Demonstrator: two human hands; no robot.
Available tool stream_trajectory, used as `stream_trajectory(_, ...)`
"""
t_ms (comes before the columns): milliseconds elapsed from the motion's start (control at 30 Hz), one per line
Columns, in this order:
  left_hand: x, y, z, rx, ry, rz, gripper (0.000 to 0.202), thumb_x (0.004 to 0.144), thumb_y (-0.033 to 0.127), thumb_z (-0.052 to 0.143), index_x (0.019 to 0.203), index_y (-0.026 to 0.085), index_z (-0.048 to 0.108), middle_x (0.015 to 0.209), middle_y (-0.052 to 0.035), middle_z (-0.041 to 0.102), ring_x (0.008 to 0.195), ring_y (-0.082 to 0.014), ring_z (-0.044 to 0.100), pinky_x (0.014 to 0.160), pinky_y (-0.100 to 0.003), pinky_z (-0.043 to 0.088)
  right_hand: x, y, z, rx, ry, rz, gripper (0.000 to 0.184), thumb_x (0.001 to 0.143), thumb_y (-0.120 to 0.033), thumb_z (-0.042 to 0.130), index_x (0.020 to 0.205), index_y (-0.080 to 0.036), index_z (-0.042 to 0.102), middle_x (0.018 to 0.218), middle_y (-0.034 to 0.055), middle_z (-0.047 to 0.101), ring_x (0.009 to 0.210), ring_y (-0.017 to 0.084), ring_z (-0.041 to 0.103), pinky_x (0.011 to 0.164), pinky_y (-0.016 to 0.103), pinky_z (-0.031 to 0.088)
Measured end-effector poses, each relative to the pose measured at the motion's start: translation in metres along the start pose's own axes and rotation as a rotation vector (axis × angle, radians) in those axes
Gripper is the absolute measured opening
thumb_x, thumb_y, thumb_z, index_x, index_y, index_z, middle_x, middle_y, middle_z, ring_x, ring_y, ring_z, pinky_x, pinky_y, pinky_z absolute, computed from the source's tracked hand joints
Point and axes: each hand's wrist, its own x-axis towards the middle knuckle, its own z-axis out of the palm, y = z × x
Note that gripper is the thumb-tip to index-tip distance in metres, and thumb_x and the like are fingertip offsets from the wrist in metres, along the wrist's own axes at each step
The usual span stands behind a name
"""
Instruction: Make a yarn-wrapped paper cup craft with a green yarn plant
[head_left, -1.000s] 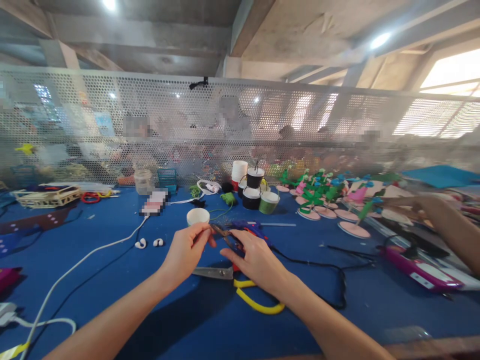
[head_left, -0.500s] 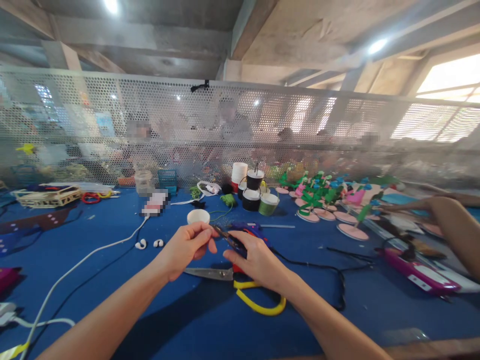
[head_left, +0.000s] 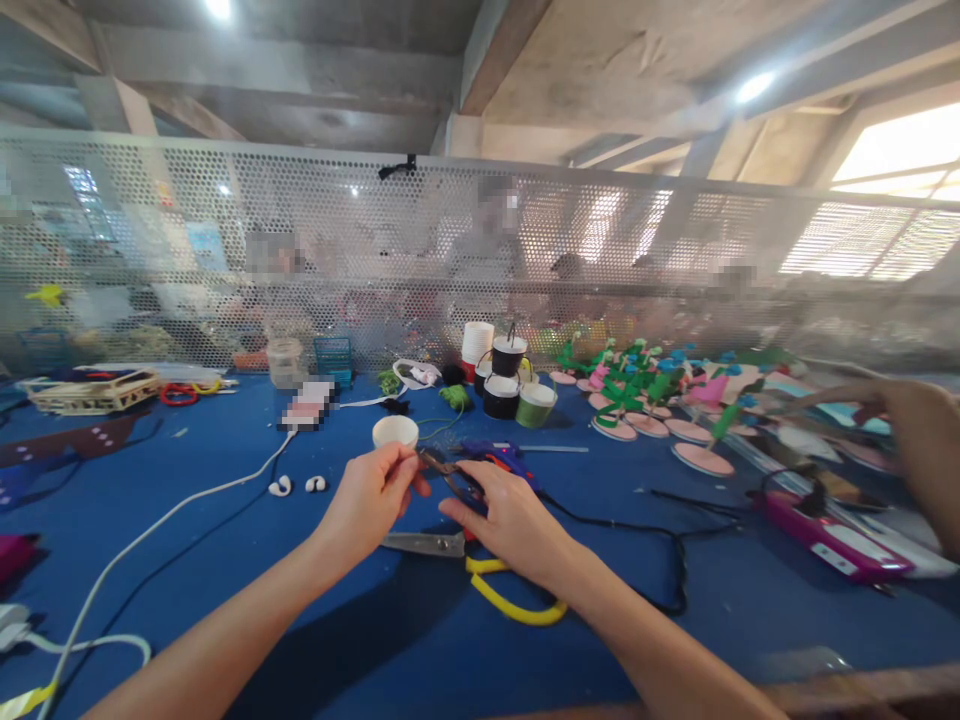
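My right hand [head_left: 514, 515] is wrapped around the handles of small dark pliers [head_left: 444, 468], whose tip points left toward my other hand. My left hand [head_left: 382, 490] is closed in a pinch close to that tip; whatever lies between its fingers is too small to make out. A white paper cup [head_left: 395, 432] stands just beyond my left fingers. Under and beside my right hand lie large scissors with yellow handles [head_left: 517, 605], partly covered. Behind the pliers rests a blue and red glue gun [head_left: 499, 458], with its black cord trailing right.
Small black and green buckets [head_left: 537, 405] and stacked white cups [head_left: 478, 342] stand at the back. Green craft flowers on pink discs [head_left: 702, 459] crowd the right, near another person's arm [head_left: 919, 450]. A phone [head_left: 307, 404] with a white cable and earbuds [head_left: 280, 486] lie left.
The pliers' jaws look slightly wider apart, and both hands have shifted slightly left in the view. At right, the other person's arm has moved further right.
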Motion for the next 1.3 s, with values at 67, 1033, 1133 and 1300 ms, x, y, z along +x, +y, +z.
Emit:
stream_trajectory(67, 0.0, 0.0, 0.0, -0.014, -0.009, -0.007, 0.025, 0.077, 0.033, 0.039, 0.065, 0.014, 0.05, 0.056, 0.0008, 0.057, 0.04, -0.0057, 0.039, 0.04, -0.018, 0.031, 0.0, 0.0, 0.0, -0.017, 0.007, 0.013, 0.037, 0.075, -0.04, 0.052, 0.102, -0.014, 0.053, 0.088, 0.01, 0.061, 0.078, 0.02, 0.058, 0.067, 0.032, 0.047)
stream_trajectory(1033, 0.023, -0.019, -0.031, 0.096, 0.065, 0.0, 0.027, 0.074, 0.037, 0.042, 0.082, 0.015, 0.056, 0.063, -0.0006, 0.06, 0.049, -0.0096, 0.043, 0.046, -0.019, 0.032, 0.125, 0.074, -0.009, -0.368, -0.466, 0.256, 0.042, 0.082, -0.045, 0.038, 0.099, -0.011, 0.055, 0.103, 0.0139, 0.058, 0.093, 0.022, 0.056, 0.078, 0.03, 0.043)
stream_trajectory(1133, 0.023, -0.021, -0.031, 0.12, 0.034, -0.017, 0.029, 0.073, 0.038, 0.042, 0.082, 0.015, 0.056, 0.064, -0.0005, 0.061, 0.044, -0.009, 0.04, 0.044, -0.02, 0.032, 0.138, 0.084, 0.008, -0.392, -0.577, 0.259, 0.028, 0.083, -0.03, 0.045, 0.106, -0.015, 0.05, 0.107, 0.0072, 0.052, 0.09, 0.017, 0.053, 0.076, 0.037, 0.045)
stream_trajectory(1300, 0.023, -0.019, -0.028, 0.145, 0.018, -0.024, 0.026, 0.072, 0.037, 0.042, 0.079, 0.016, 0.057, 0.062, 0.0008, 0.061, 0.042, -0.0094, 0.041, 0.044, -0.021, 0.032, 0.155, 0.09, 0.028, -0.428, -0.605, 0.261, 0.027, 0.082, -0.028, 0.046, 0.106, -0.016, 0.049, 0.108, 0.0071, 0.051, 0.09, 0.017, 0.053, 0.075, 0.036, 0.045)
